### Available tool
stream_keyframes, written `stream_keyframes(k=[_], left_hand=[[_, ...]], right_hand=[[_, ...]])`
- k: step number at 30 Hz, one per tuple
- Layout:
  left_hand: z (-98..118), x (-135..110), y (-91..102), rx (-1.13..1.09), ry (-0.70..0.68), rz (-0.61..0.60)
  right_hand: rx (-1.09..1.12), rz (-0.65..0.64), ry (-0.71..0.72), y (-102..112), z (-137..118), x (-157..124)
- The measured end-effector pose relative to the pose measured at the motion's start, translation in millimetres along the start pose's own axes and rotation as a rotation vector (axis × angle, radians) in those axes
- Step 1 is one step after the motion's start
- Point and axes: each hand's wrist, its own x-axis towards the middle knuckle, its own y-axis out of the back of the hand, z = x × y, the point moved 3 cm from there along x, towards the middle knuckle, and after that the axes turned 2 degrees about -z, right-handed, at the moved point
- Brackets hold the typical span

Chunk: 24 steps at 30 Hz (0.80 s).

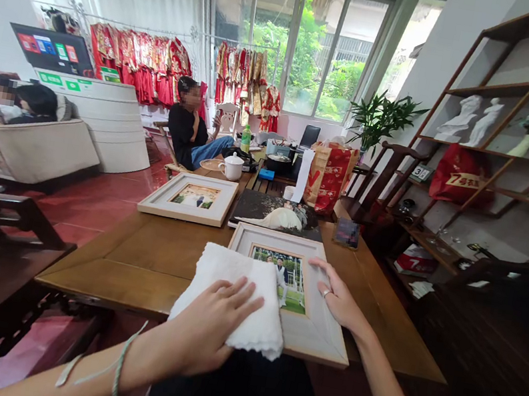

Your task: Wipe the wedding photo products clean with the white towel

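Observation:
A folded white cloth (234, 287) lies over the left part of a white picture frame (323, 333), partly hiding its photo of people on grass. My left hand (219, 315) is on top of the cloth, fingers together and bent slightly over it, thumb near its lower edge. On the frame's right border my right hand (332, 294), with a ring on one finger, holds the frame; its fingers reach onto the face toward the photo. The frame rests at the near edge of the wooden table (133, 254). Behind it lies a dark photo panel (281, 218) showing a white gown.
Another framed photo (193, 198) lies at the table's far left. A white teapot (233, 167), a red paper bag (329, 178) and a dark phone-like object (346, 233) stand or lie beyond. One person (190, 125) sits across the table. Wooden shelves (500, 153) rise at right.

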Motion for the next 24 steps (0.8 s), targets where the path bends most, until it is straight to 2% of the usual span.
stream_keyframes(k=[7,10,13,16,19,22,24], left_hand=[[-61.2,61.1,2.0,0.104,0.088,0.187],[-75.2,83.5,4.2,0.145,0.162,0.285],[-80.9,97.0,4.1,0.178,0.190,0.299],[-82.4,99.0,3.8,0.175,0.170,0.257],[-79.3,87.5,3.8,0.131,0.123,0.212],[-64.9,67.5,0.9,0.065,0.082,0.153],[-47.0,53.0,-2.8,0.032,0.079,0.109]], right_hand=[[-0.023,-0.013,-0.009,-5.2,-4.5,1.7],[-0.020,-0.019,0.001,-5.3,-1.6,1.6],[-0.016,-0.018,-0.001,-5.8,1.3,2.1],[-0.014,-0.021,-0.007,-6.8,1.4,3.7],[-0.013,-0.014,-0.015,-8.0,-0.8,5.1],[-0.009,0.008,-0.030,-6.4,-1.2,4.6],[-0.005,0.021,-0.027,-2.4,1.6,3.0]])
